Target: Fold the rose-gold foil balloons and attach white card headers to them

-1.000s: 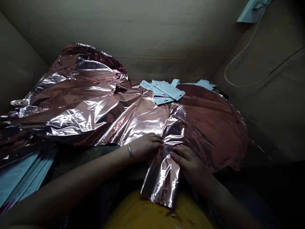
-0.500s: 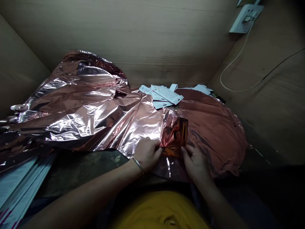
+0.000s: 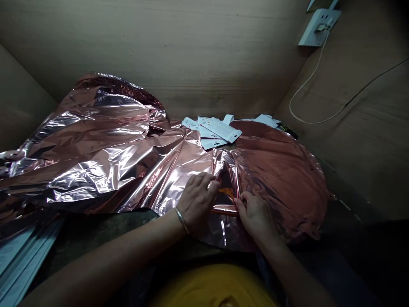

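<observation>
A small folded rose-gold foil balloon [image 3: 226,194] lies in front of me, its inner side showing dark orange. My right hand [image 3: 255,213] pinches its right edge between thumb and fingers. At its left edge, my left hand [image 3: 198,198], with a bangle at the wrist, has its fingers bent together on the foil; their tips are partly hidden. Large flat rose-gold foil balloons lie around it: a crumpled, shiny heap [image 3: 96,140] to the left and a smoother, round one [image 3: 281,170] to the right, beside my right hand.
Several white printed cards [image 3: 219,130] are fanned out behind the folded foil. A stack of white sheets [image 3: 27,260] sits at the lower left. Wooden panels [image 3: 159,47] close in the back and sides. On the right panel hangs a power socket [image 3: 319,27] with a trailing white cable [image 3: 292,91].
The small foil has been flattened and its orange flap folded over. My left hand has shifted its fingers up along the edge; my right hand still pinches. The view has shifted slightly.
</observation>
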{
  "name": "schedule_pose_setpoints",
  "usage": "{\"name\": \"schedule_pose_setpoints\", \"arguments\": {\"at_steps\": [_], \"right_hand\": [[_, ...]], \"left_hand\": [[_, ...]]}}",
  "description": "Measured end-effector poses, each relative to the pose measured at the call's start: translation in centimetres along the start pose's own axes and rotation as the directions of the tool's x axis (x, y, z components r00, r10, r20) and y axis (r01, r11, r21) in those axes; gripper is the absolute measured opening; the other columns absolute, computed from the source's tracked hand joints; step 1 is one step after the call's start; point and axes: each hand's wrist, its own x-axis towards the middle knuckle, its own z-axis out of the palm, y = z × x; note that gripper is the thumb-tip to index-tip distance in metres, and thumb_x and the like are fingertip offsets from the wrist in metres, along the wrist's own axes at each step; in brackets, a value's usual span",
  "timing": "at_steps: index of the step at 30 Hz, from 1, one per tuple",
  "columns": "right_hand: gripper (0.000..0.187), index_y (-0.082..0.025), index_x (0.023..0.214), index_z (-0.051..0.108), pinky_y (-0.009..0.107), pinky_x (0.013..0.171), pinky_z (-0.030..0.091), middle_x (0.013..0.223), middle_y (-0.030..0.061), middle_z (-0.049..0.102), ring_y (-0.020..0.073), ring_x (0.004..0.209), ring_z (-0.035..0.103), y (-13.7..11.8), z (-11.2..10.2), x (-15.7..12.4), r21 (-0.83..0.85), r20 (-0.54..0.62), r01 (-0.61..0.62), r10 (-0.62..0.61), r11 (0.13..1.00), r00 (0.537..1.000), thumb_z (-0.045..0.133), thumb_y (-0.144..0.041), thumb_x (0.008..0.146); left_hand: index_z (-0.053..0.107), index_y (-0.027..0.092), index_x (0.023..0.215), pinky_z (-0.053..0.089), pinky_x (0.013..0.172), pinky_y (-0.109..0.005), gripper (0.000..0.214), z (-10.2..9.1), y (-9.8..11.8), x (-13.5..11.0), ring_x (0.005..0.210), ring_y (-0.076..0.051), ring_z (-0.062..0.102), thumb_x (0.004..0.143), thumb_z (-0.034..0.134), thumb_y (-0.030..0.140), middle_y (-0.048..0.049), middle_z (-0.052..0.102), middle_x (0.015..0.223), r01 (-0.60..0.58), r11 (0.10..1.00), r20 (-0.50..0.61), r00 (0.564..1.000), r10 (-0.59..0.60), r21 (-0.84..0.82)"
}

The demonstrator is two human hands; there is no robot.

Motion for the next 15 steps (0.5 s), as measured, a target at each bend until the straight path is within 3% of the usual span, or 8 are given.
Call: {"name": "schedule_pose_setpoints", "arguments": {"at_steps": [2,3,4,6,8,10,12,15], "right_hand": [[0.021,-0.02,0.078,0.059,0.03,0.061,0.035,0.075,0.0068,0.066,0.0221,0.07,0.06,-0.1,-0.2,0.2,-0.005,0.043,0.002,-0.002,1.0,0.999,0.048,-0.03,0.093],[0.022,-0.02,0.078,0.059,0.031,0.061,0.036,0.074,0.0069,0.066,0.0223,0.07,0.06,-0.1,-0.3,0.2,-0.015,0.063,0.007,-0.006,1.0,0.998,0.047,-0.03,0.094],[0.023,-0.02,0.078,0.059,0.031,0.062,0.038,0.074,0.0072,0.066,0.0231,0.071,0.061,-0.1,-0.4,0.2,-0.037,0.078,0.016,-0.014,0.999,0.997,0.046,-0.03,0.094],[0.021,-0.019,0.081,0.061,0.036,0.068,0.043,0.08,0.0107,0.067,0.0274,0.08,0.062,0.0,-0.7,0.0,-0.1,0.045,0.049,-0.045,0.994,0.998,0.047,-0.03,0.092],[0.026,-0.012,0.103,0.063,0.045,0.087,0.045,0.11,0.0193,0.065,0.0348,0.107,0.057,0.3,-1.0,-0.3,-0.129,-0.061,0.151,-0.16,0.98,0.985,0.052,-0.031,0.089],[0.056,-0.008,0.133,0.048,0.051,0.105,0.035,0.143,0.0214,0.042,0.0367,0.135,0.034,0.8,-1.4,-0.4,-0.096,-0.078,0.357,-0.365,0.929,0.928,0.057,-0.032,0.084],[0.073,-0.015,0.148,0.031,0.052,0.113,0.025,0.156,0.0135,0.025,0.0318,0.143,0.019,1.4,-1.8,-0.2,-0.003,0.047,0.548,-0.547,0.837,0.836,0.057,-0.03,0.081],[0.079,-0.019,0.15,0.027,0.05,0.114,0.026,0.156,0.0099,0.026,0.026,0.143,0.023,2.5,-1.9,0.6,0.139,0.205,0.61,-0.625,0.78,0.753,0.053,-0.019,0.075]], "left_hand": [[0.056,0.021,0.123,0.025,0.113,-0.046,0.03,0.5,-1.1,0.9,0.136,-0.026,0.037,0.098,0.041,0.024,-0.0079,0.051,0.14,-0.313,0.949,0.035,0.948,0.315,-0.043],[0.055,0.022,0.127,0.021,0.115,-0.047,0.033,0.9,-1.8,1.4,0.139,-0.025,0.034,0.098,0.039,0.026,-0.0068,0.048,0.144,-0.398,0.913,0.083,0.911,0.405,-0.088],[0.052,0.021,0.131,0.019,0.116,-0.048,0.036,1.5,-2.4,1.8,0.14,-0.026,0.032,0.098,0.04,0.029,-0.0076,0.045,0.146,-0.419,0.898,0.132,0.891,0.435,-0.133],[0.045,0.019,0.14,0.02,0.114,-0.053,0.048,2.4,-3.4,2.4,0.142,-0.03,0.029,0.096,0.044,0.037,-0.0116,0.036,0.151,-0.352,0.916,0.193,0.902,0.387,-0.192],[0.038,0.02,0.145,0.02,0.113,-0.057,0.058,3.1,-3.9,2.6,0.143,-0.033,0.024,0.093,0.046,0.043,-0.0137,0.027,0.155,-0.299,0.926,0.211,0.914,0.347,-0.23],[0.038,0.022,0.146,0.019,0.113,-0.058,0.058,3.2,-4.0,2.6,0.144,-0.033,0.022,0.093,0.046,0.043,-0.0133,0.026,0.155,-0.303,0.916,0.207,0.909,0.361,-0.264],[0.036,0.021,0.146,0.02,0.113,-0.058,0.06,3.1,-3.9,2.7,0.143,-0.033,0.023,0.092,0.048,0.044,-0.0141,0.027,0.155,-0.317,0.901,0.198,0.902,0.383,-0.297],[0.036,0.017,0.146,0.022,0.114,-0.054,0.077,2.6,-4.3,2.7,0.142,-0.033,0.026,0.085,0.056,0.058,-0.017,0.029,0.153,-0.326,0.875,0.188,0.893,0.41,-0.359]]}}
